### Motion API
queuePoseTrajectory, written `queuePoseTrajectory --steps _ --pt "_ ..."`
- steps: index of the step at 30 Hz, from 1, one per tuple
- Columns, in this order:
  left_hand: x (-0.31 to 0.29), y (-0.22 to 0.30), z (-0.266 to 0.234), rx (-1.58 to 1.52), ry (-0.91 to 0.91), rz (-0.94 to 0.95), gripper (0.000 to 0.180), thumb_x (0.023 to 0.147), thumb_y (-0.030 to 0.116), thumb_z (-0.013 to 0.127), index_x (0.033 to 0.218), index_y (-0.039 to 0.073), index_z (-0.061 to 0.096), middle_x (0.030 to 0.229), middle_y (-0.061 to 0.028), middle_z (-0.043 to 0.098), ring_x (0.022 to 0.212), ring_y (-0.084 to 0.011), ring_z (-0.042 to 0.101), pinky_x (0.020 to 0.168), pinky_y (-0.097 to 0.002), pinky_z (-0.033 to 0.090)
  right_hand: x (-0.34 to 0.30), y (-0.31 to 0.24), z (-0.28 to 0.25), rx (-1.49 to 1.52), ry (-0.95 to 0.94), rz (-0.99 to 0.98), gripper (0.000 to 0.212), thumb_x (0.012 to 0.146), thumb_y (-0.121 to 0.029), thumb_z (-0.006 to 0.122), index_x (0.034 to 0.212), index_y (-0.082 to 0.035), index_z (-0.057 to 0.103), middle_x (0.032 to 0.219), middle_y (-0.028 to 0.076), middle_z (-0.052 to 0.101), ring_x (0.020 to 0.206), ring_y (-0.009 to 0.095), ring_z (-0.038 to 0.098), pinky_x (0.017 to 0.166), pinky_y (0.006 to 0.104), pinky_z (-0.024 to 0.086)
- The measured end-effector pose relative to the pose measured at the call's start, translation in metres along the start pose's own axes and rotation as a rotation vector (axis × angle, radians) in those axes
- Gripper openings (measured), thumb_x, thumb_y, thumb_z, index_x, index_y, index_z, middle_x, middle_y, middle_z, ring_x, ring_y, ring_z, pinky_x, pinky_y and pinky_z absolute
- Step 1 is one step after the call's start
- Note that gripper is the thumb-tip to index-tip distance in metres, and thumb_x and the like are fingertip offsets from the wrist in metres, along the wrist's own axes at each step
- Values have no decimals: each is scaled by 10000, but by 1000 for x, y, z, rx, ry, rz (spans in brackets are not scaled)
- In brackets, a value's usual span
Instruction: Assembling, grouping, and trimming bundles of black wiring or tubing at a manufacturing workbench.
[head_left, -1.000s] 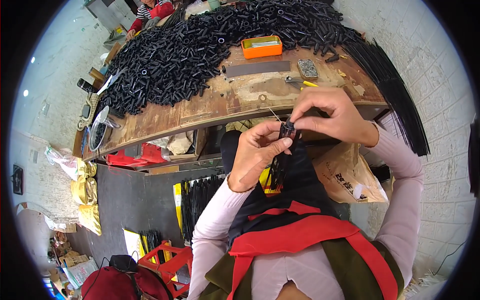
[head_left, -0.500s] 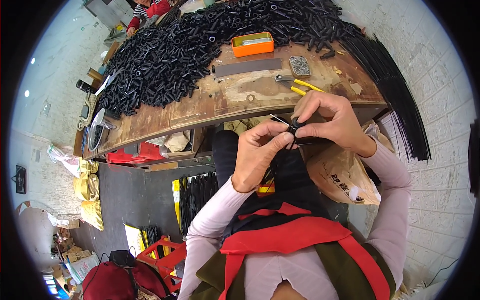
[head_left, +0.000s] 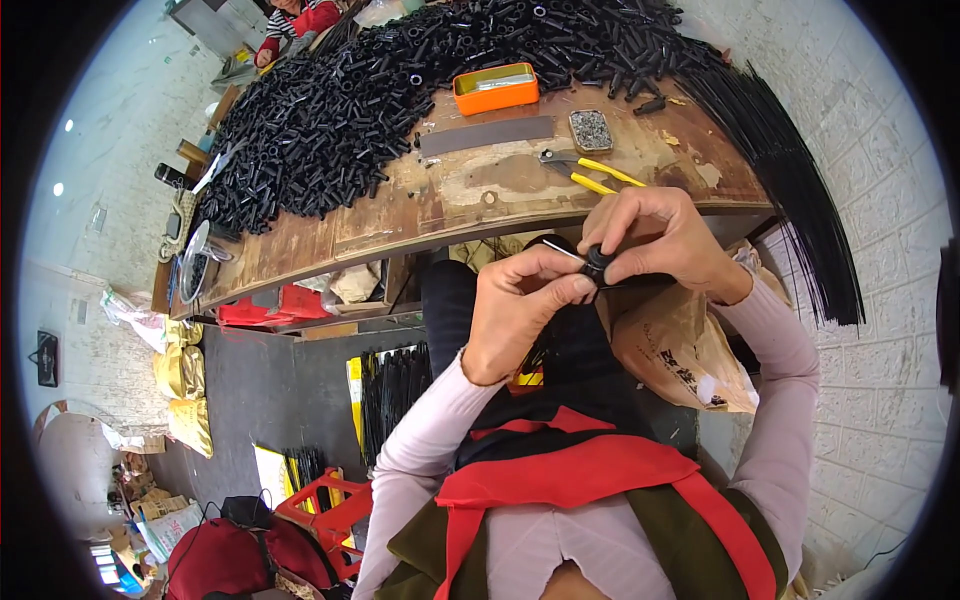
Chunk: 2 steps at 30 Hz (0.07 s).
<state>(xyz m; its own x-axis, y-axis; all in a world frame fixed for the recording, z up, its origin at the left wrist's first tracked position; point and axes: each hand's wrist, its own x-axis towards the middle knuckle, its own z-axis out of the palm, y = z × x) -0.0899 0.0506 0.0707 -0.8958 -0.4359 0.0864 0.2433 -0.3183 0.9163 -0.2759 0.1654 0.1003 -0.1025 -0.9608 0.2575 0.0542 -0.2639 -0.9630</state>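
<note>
Over my lap, just off the table's front edge, my two hands meet at a small black cylindrical part [head_left: 597, 262]. My left hand [head_left: 512, 312] pinches its lower left side between thumb and forefinger. A thin pale rod [head_left: 563, 249] juts out up and to the left beside those fingertips; which hand grips it I cannot tell. The fingers of my right hand [head_left: 662, 242] are closed on the part's right side. Fingertips cover much of it. On the table beyond my right hand lie yellow-handled cutting pliers [head_left: 594, 184], jaws pointing left.
A big pile of short black tubes [head_left: 300, 150] covers the table's far side. Nearer are an orange box [head_left: 497, 97], a grey strip [head_left: 487, 137] and a tin of small metal bits [head_left: 590, 131]. Long black rods [head_left: 800, 180] overhang at right, above a paper bag [head_left: 680, 350]. Another person [head_left: 300, 20] sits far left.
My fingers have shifted slightly on the black part, which now sits a little further right and is turned differently. The pale rod beside it points at a slightly changed angle.
</note>
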Motion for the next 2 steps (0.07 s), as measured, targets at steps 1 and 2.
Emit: queuePoseTrajectory --steps 1,2 --pt "0 1 0 -39 -27 -53 112 854 8 714 956 -20 679 884 -67 685 782 -117 636 743 -262 520 1 0 -2 3 -38 -7 241 705 71 793 847 -35 630 995 138 678 966 238 636 863 333 513" --pt "-3 1 0 -41 -21 -52 112 854 8 714 956 -20 679 884 -67 685 782 -117 636 743 -262 520 3 -1 -3 9 -80 -15 237 709 71 790 847 -41 632 1001 146 682 974 256 636 869 341 513"
